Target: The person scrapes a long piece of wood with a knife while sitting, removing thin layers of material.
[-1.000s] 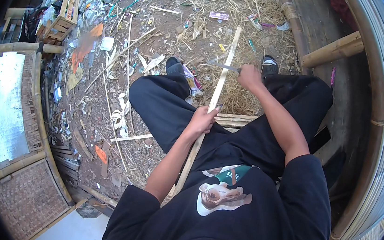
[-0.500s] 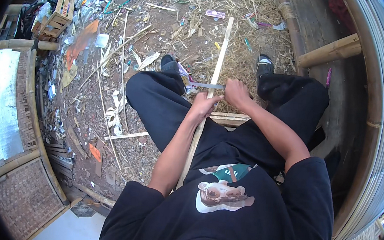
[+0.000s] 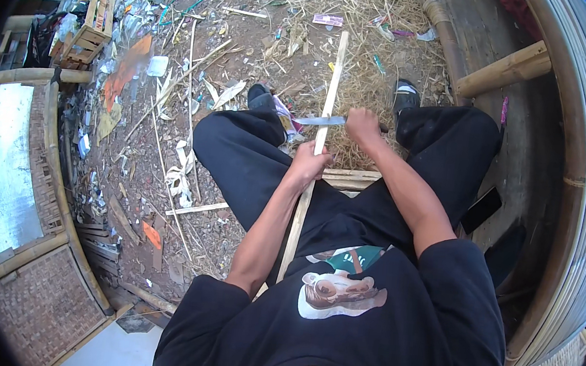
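A long bamboo strip [image 3: 316, 150] runs away from the body, left hand [image 3: 309, 162] closed around it, right hand [image 3: 362, 124] gripping a knife [image 3: 321, 121] laid across it

A long pale bamboo strip [image 3: 313, 164] is held lengthwise over the lap, with a knife [image 3: 322, 120] blade laid flat across it.

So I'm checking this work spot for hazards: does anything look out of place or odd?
Yes. The ground is strewn with shavings, scraps and litter. The knife in the right hand crosses the bamboo strip close above the left hand gripping it.
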{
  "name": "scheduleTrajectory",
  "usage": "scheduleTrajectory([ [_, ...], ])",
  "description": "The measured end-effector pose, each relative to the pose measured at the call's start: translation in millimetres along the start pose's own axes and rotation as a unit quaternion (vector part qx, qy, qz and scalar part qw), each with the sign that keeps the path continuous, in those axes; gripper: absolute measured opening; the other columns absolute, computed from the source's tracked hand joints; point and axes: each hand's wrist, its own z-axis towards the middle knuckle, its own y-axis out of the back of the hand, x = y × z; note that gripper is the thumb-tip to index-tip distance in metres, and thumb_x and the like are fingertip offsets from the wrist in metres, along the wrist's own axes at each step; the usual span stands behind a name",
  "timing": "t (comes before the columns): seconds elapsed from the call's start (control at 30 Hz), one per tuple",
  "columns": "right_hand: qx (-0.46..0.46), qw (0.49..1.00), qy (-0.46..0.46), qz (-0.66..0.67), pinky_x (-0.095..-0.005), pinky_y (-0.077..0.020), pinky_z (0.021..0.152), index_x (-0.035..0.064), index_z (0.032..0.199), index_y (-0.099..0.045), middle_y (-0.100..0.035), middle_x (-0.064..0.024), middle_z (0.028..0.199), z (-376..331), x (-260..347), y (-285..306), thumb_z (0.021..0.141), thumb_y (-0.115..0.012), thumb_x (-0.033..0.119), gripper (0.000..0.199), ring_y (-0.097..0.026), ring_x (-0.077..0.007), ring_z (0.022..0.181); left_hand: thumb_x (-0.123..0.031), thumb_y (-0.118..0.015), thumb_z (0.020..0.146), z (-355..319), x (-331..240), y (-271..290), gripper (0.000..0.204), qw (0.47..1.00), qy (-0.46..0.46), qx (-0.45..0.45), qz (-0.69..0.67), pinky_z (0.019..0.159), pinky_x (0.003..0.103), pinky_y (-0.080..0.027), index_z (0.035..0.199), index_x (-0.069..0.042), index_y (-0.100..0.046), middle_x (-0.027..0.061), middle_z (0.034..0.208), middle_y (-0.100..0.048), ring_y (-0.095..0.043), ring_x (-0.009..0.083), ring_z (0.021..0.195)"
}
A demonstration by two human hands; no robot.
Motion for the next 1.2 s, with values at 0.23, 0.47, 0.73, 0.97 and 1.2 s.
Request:
scheduleTrajectory([
  [0.23, -0.026, 0.995, -0.1, 0.013, -0.0454, -0.0527, 0.067, -0.0015, 0.079, -0.067, -0.064, -0.0239, 0.08, 27, -47, 4, 0.08, -0.047, 0.01, 0.022, -0.065, -0.0368, 0.077, 0.009, -0.056, 0.073, -35, 3, -5, 0.023, 0.993, 0.055, 0.07, -0.072, 0.032, 0.021, -0.021, 0.078, -0.008, -0.042, -0.0039, 0.054, -0.038, -0.03, 0.0039, 0.035],
  [0.47, -0.021, 0.993, -0.116, -0.029, -0.0458, -0.0532, 0.067, 0.0008, 0.083, -0.067, -0.065, -0.0208, 0.082, 38, -66, -3, 0.081, -0.047, 0.011, 0.022, -0.065, -0.0369, 0.079, 0.009, -0.055, 0.072, -60, 5, 2, 0.022, 0.993, 0.081, 0.075, -0.05, 0.033, 0.021, -0.022, 0.076, -0.008, -0.042, -0.0034, 0.055, -0.038, -0.032, 0.0046, 0.037],
  [0.73, 0.033, 0.99, -0.096, -0.096, -0.0447, -0.0536, 0.068, 0.0055, 0.087, -0.068, -0.066, -0.0178, 0.088, 37, -78, -13, 0.083, -0.045, 0.013, 0.024, -0.066, -0.0324, 0.083, 0.009, -0.056, 0.074, -99, 4, 8, 0.023, 0.984, 0.135, 0.079, -0.082, 0.033, 0.021, -0.021, 0.077, -0.008, -0.042, -0.0032, 0.056, -0.04, -0.031, 0.0029, 0.036],
  [0.97, 0.047, 0.993, -0.1, -0.044, -0.045, -0.0533, 0.07, -0.0004, 0.087, -0.067, -0.065, -0.0221, 0.089, 30, -59, -16, 0.078, -0.053, 0.011, 0.02, -0.065, -0.0359, 0.084, 0.009, -0.056, 0.075, -104, 2, 17, 0.025, 0.985, 0.137, 0.067, -0.081, 0.033, 0.019, -0.02, 0.079, -0.009, -0.041, -0.0037, 0.057, -0.039, -0.031, 0.0024, 0.036],
  [1.2, 0.153, 0.986, -0.065, 0.021, -0.0431, -0.0525, 0.076, -0.0021, 0.09, -0.066, -0.063, -0.0252, 0.092, 26, -30, 5, 0.073, -0.056, 0.008, 0.022, -0.063, -0.0369, 0.089, -0.014, -0.058, 0.088, -74, -5, 15, 0.02, 0.981, 0.12, 0.11, -0.107, 0.034, 0.02, -0.026, 0.08, -0.011, -0.039, -0.0063, 0.053, -0.033, -0.031, 0.0032, 0.037],
])
